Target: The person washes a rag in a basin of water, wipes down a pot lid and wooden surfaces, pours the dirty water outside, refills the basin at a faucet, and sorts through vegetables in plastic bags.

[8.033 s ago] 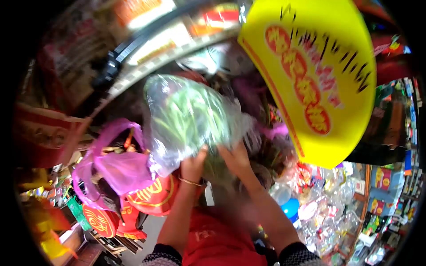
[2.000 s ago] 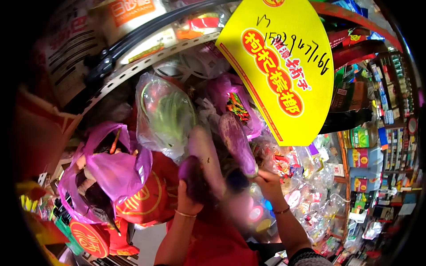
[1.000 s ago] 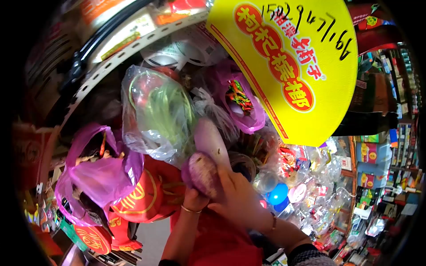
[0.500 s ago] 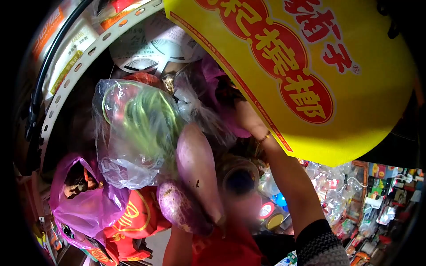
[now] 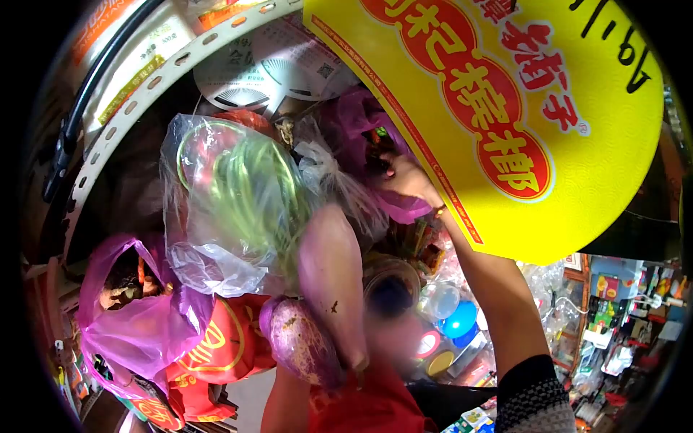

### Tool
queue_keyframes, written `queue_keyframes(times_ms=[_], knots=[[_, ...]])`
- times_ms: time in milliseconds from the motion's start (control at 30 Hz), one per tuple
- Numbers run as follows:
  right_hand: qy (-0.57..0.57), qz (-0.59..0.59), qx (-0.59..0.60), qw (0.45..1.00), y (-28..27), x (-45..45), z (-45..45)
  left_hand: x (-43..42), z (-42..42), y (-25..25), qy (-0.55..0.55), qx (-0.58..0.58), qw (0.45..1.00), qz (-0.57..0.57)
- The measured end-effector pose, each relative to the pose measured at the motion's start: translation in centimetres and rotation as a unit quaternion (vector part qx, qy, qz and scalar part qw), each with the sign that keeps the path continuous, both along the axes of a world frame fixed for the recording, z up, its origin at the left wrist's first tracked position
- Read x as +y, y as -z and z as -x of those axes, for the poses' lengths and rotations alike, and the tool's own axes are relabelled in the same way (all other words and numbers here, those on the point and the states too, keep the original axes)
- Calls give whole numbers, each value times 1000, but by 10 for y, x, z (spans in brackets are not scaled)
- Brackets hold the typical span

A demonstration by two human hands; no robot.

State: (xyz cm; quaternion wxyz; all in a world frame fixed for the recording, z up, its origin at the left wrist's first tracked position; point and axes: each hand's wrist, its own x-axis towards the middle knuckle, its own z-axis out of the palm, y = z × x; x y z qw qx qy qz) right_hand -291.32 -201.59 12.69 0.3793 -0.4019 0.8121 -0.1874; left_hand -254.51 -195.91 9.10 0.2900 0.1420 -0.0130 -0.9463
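Observation:
My right hand [image 5: 406, 180] reaches in from the right, its fingers curled at the edge of a purple plastic bag [image 5: 408, 208] with dark, unclear contents. Beside it lies a knotted clear bag [image 5: 323, 162]. A clear plastic bag of long green beans [image 5: 242, 177] sits left of centre. Two purple eggplants, a long pale one [image 5: 330, 270] and a shorter mottled one [image 5: 302, 343], lie in front. My left forearm [image 5: 287, 400] comes up from below and disappears behind the eggplants, so the left fingers are hidden.
A large yellow printed sheet [image 5: 462, 238] with a rounded edge overhangs my right wrist. A white perforated rim [image 5: 108, 133] curves round the left. Another purple bag [image 5: 137, 339] and a red bag [image 5: 238, 335] stand lower left. Tubs and a blue balloon-like object [image 5: 460, 320] are lower right.
The view has shifted, so the bags and eggplants sit slightly further right. More of my right hand's fingers show at the purple bag. The yellow sheet appears further right.

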Motion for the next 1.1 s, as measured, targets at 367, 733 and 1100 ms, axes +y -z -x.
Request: queue_keyframes(times_ms=[367,733,1100], knots=[[-33,-186,286,940,17,-19,-36,-5,-16,6,-13,14,1000,5],[-36,175,359,916,-66,-8,-47,-10,-24,13,-23,28,999,7],[373,365,-463,716,-35,131,-111,-10,-22,25,-20,73,997,15]])
